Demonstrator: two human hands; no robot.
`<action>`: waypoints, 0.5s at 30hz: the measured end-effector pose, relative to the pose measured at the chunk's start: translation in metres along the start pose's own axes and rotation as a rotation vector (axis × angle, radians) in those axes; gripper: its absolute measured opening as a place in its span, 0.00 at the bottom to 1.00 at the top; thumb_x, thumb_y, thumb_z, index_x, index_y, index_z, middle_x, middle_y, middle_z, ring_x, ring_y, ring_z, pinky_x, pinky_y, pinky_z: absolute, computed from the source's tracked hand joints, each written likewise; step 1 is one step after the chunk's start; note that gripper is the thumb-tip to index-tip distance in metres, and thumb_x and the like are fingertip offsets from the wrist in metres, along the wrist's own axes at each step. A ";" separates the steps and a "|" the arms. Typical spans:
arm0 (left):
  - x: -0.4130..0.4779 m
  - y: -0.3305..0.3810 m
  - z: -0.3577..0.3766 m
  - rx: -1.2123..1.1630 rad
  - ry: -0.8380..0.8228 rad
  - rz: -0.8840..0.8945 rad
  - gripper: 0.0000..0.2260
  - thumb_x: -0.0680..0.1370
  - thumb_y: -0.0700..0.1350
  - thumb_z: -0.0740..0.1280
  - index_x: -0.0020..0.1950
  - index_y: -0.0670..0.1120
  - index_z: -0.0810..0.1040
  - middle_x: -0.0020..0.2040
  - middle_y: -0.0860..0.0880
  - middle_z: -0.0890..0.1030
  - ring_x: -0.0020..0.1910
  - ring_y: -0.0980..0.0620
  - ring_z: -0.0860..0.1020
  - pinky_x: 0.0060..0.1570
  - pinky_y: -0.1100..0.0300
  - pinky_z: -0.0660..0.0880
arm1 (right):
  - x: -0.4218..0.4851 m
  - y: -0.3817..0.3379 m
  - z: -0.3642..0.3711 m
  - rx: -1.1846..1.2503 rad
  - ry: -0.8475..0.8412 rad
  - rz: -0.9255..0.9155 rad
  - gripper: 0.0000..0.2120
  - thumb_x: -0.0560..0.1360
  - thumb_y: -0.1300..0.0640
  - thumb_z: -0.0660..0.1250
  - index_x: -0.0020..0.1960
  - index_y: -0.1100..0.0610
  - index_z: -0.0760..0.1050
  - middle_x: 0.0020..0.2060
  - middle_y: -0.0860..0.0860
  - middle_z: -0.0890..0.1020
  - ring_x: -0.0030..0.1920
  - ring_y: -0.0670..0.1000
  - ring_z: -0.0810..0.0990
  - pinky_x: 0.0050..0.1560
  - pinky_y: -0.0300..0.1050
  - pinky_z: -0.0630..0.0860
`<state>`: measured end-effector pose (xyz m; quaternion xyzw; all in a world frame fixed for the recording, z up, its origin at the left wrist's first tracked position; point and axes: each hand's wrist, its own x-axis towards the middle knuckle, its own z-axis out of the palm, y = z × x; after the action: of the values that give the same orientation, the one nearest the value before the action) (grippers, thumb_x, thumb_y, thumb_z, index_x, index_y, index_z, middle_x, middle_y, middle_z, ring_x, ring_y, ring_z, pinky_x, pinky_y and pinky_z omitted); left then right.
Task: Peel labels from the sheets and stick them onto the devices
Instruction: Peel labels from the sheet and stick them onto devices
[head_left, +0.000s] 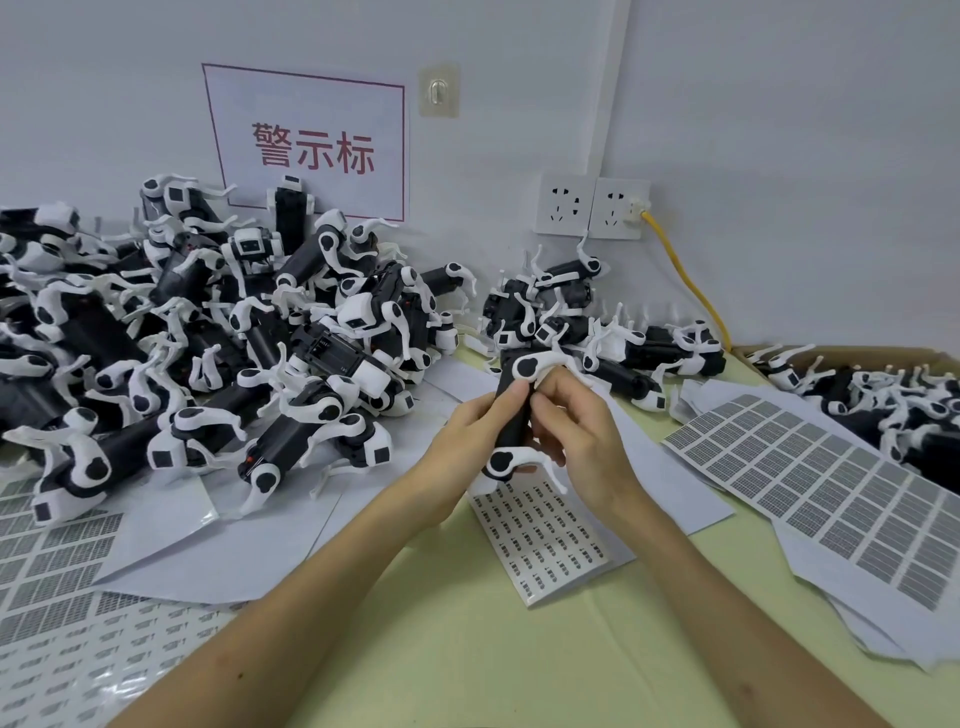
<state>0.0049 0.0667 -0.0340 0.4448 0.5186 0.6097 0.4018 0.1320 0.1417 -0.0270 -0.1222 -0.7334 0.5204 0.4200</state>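
Both hands hold 1 device (511, 423) upright just above the bench (467, 649), near the middle of the view; it has a black body with white legs. The left hand (467, 431) grips the black body from the left, thumb laid along it. The right hand (576, 431) curls round the other side, thumb and forefinger pinched against the body beside the left thumb. Whether a label sits under those fingertips cannot be told.

Directly below the hands lies a sheet of small labels (550, 540) — rows of dark print too small to read. To the right, a sheet of grey rectangular labels (831, 478) lies on loose white paper. More label sheets (57, 561) lie at the left edge, partly under a big pile of devices (208, 338). A smaller pile (597, 322) sits behind the hands, and a cardboard box (883, 354) on the right holds more.

On the wall a white sign (311, 145) with a red border reads "警示标" in red. Beside it are a clear hook (439, 91) and 2 sockets (592, 205), the right 1 with a yellow cable (691, 280) plugged in.
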 end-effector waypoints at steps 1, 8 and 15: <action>0.001 -0.001 -0.001 0.006 0.005 -0.005 0.24 0.84 0.59 0.63 0.58 0.37 0.82 0.47 0.42 0.86 0.46 0.47 0.85 0.48 0.54 0.81 | 0.000 0.000 0.000 0.006 0.003 0.005 0.11 0.79 0.59 0.61 0.40 0.61 0.66 0.29 0.48 0.69 0.29 0.45 0.66 0.30 0.35 0.65; 0.003 -0.001 -0.002 -0.046 0.003 -0.054 0.16 0.86 0.52 0.62 0.54 0.41 0.82 0.44 0.44 0.85 0.44 0.47 0.83 0.47 0.54 0.79 | -0.001 0.001 0.000 0.009 -0.023 0.015 0.09 0.77 0.59 0.62 0.39 0.60 0.67 0.29 0.50 0.68 0.28 0.44 0.67 0.30 0.34 0.67; -0.002 0.006 0.003 -0.177 -0.065 -0.115 0.16 0.87 0.49 0.59 0.64 0.38 0.77 0.50 0.40 0.81 0.47 0.45 0.82 0.45 0.49 0.83 | 0.001 0.001 -0.001 0.087 -0.009 0.002 0.08 0.76 0.61 0.62 0.40 0.61 0.67 0.29 0.45 0.70 0.30 0.42 0.68 0.31 0.32 0.67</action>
<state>0.0082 0.0649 -0.0278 0.3965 0.4743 0.6142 0.4905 0.1314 0.1436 -0.0274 -0.1023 -0.7119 0.5528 0.4209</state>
